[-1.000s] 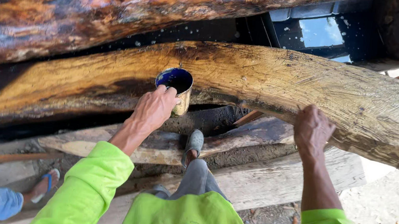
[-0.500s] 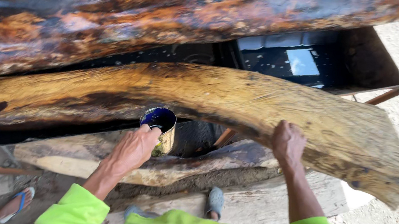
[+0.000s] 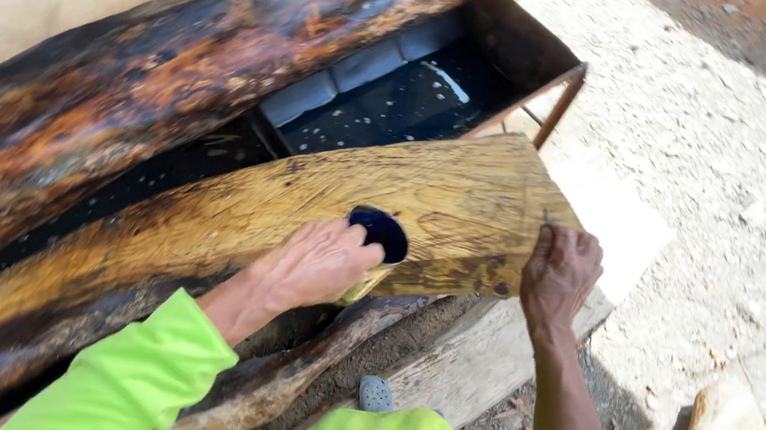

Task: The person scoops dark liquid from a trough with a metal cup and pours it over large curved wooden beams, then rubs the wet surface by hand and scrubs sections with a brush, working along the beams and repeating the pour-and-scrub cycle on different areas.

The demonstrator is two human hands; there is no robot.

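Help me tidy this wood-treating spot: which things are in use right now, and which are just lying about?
In use:
- small yellow can of dark liquid, held by the left hand
- pale yellow-stained wooden slab, its end touched by the right hand
- rusty metal trough of dark liquid

Lying about:
- dark orange-streaked log
- rough grey timbers under the slab
- gravel ground

The left hand (image 3: 320, 261) hides most of the small yellow tin can (image 3: 377, 244) of dark liquid, while the long yellowish wooden plank (image 3: 229, 232) runs off the left edge.
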